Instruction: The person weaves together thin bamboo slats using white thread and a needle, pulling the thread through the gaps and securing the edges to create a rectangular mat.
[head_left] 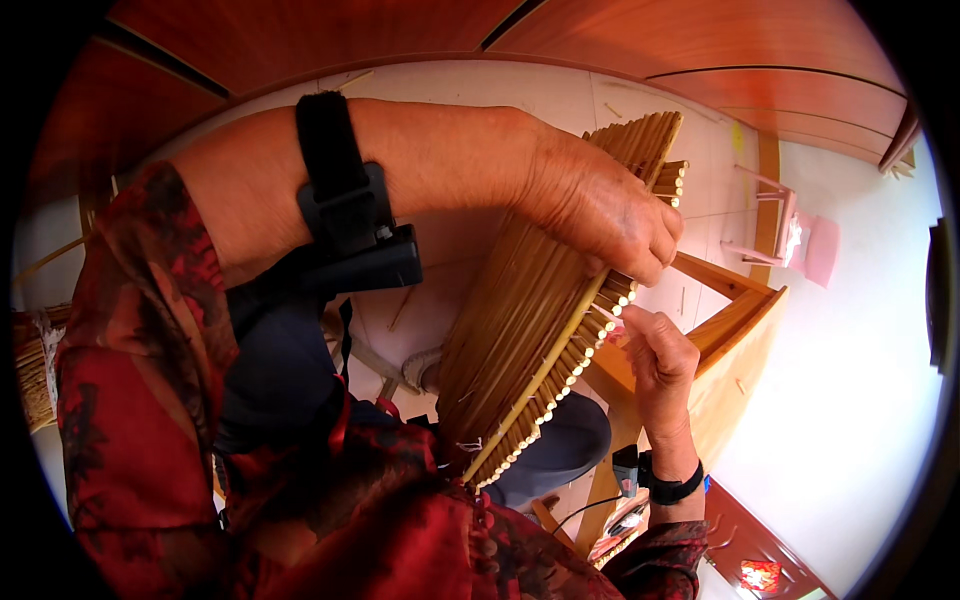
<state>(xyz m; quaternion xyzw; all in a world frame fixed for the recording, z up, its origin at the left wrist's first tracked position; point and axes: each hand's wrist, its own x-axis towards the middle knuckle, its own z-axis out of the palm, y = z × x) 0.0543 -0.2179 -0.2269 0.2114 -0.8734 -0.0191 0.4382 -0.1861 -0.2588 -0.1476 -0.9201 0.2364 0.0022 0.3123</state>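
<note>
A stiff panel of straw-coloured stalks (500, 320), laid side by side, leans tilted across my lap. One lengthwise stalk runs along its right side, with a row of pale cut stalk ends beyond it. From above, my left hand (615, 220) reaches over the panel, its fingers closed at the upper part of that edge; their tips are partly hidden. Just below it, my right hand (660, 350) is closed beside the cut ends, with thumb and fingers bent together. What those fingers hold, if anything, I cannot make out. A white tie shows near the panel's lower end.
A wooden bench or table (745, 350) stands close at the right, with a small pink chair (815, 250) farther off by the white wall. Red-brown cabinets (380, 35) line the far side. Loose stalks lie on the tiled floor, and a stalk bundle (35, 375) is at far left.
</note>
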